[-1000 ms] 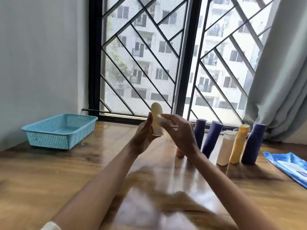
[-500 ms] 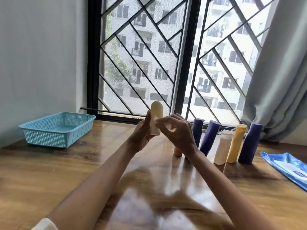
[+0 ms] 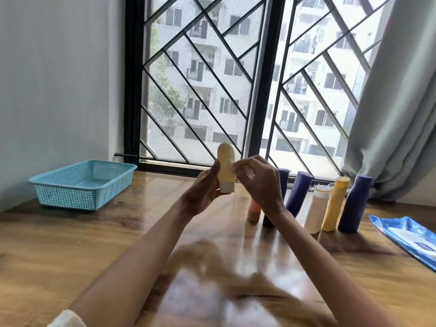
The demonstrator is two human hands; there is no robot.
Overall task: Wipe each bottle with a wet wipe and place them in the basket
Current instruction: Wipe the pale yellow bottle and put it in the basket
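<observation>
Forearms reach out from us over the wooden table (image 3: 70, 251), and we take the cream bottle (image 3: 226, 166) as our landmark. Our left hand (image 3: 204, 193) grips that bottle from its left side, thumb up along the body and fingers curled behind it, cap end down, lifted clear of the table. Our right hand (image 3: 258, 182) sits just right of the bottle, fingers bent and pinching a white wet wipe (image 3: 249, 173) against its side.

Right of the bottle and a little beyond our hands stands a row: a small orange bottle (image 3: 254, 212) partly hidden by our wrist, two dark blue bottles (image 3: 298, 197), a white bottle (image 3: 317, 211), a yellow bottle (image 3: 333, 204) and another blue bottle (image 3: 355, 204). Further right lies the blue pack of wipes (image 3: 410, 237). Well left of the held bottle sits the turquoise basket (image 3: 68, 194), nothing visible inside. Behind it all rise the barred window (image 3: 266, 90) and a grey curtain (image 3: 396, 114).
</observation>
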